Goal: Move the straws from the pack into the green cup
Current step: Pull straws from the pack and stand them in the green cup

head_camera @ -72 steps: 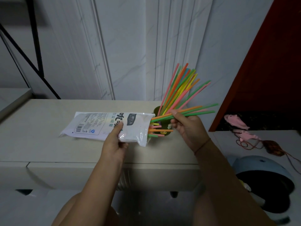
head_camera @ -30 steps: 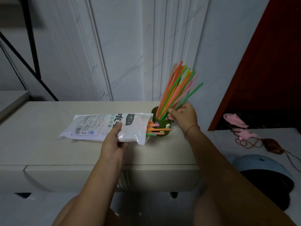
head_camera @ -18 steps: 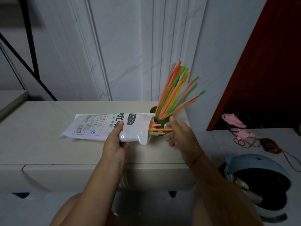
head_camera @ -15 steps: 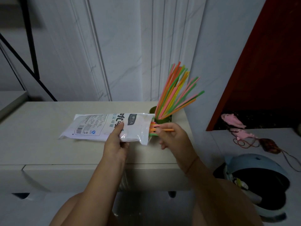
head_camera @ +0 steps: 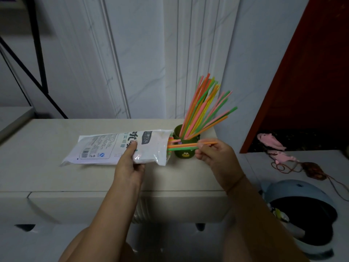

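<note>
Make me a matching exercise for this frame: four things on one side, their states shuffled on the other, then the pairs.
Things
1. left hand
2. right hand
3. cup
4. pack

States
A. lies sideways, open mouth toward the cup
B. stands upright, holding fanned straws
C. pinches the half-out straws
D. grips the pack near its open end

Pairs: 1-D, 2-C, 3-B, 4-A

Dim, even indoor light with a cool grey cast, shadows soft and faint. The pack (head_camera: 120, 146) carries a slight sheen on its plastic near the open end. Wide-angle distortion bends the wall mouldings (head_camera: 113, 72) — the lower corners fall darker, softer.
</note>
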